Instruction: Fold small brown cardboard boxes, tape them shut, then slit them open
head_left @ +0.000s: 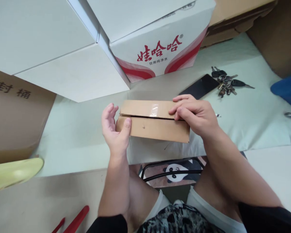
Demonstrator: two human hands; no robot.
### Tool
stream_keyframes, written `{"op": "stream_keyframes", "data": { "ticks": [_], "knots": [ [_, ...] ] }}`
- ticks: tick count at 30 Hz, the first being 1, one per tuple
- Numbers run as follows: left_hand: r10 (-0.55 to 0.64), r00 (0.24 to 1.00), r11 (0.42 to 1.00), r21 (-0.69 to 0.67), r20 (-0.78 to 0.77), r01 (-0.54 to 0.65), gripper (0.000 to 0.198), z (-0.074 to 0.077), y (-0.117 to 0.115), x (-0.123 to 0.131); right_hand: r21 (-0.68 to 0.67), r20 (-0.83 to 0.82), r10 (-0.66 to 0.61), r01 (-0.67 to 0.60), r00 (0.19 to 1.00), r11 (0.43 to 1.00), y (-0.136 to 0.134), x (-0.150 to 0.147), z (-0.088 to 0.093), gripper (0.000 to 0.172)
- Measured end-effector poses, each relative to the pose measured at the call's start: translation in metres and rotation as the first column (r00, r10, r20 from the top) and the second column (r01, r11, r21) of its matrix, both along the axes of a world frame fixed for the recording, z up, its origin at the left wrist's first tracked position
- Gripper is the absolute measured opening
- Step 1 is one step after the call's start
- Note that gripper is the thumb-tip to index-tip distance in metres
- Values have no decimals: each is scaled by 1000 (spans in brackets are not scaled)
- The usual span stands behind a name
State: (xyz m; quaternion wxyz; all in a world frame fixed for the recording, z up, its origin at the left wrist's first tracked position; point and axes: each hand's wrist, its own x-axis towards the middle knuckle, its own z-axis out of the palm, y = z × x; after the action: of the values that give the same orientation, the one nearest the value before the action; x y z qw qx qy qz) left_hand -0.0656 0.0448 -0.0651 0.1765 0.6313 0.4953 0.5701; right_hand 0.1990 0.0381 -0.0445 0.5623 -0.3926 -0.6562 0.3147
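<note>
A small brown cardboard box (152, 124) lies on the pale green table (87, 139), its two top flaps closed with a strip of clear tape (154, 110) across the seam. My left hand (113, 129) grips the box's left end, thumb pressed on the near flap and fingers raised beside it. My right hand (196, 115) lies over the right part of the top, fingers pressing down on the flaps near the tape.
White cartons (160, 38) with red lettering stand at the back, a brown carton (14, 113) at the left. A black phone (201, 85) and a bunch of keys (224, 81) lie behind the box. A blue object (288, 89) is at the right edge, red handles (75, 220) at the bottom left.
</note>
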Motion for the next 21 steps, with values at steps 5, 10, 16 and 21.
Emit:
{"op": "stream_keyframes", "data": {
  "ticks": [5,10,16,21],
  "knots": [
    [-28,999,999,35,-43,30,19,2,15,3,20,186,-44,41,982,999,-1,-2,0,14],
    [40,999,996,74,-1,-39,25,0,16,8,52,242,-56,44,969,998,-2,-2,0,22],
    [72,997,994,79,5,-72,30,-1,15,9,81,374,45,-81,927,993,-2,6,5,11],
    [56,997,995,78,49,-60,33,0,17,10,94,435,28,-76,900,993,-3,8,1,15]
  ]
}}
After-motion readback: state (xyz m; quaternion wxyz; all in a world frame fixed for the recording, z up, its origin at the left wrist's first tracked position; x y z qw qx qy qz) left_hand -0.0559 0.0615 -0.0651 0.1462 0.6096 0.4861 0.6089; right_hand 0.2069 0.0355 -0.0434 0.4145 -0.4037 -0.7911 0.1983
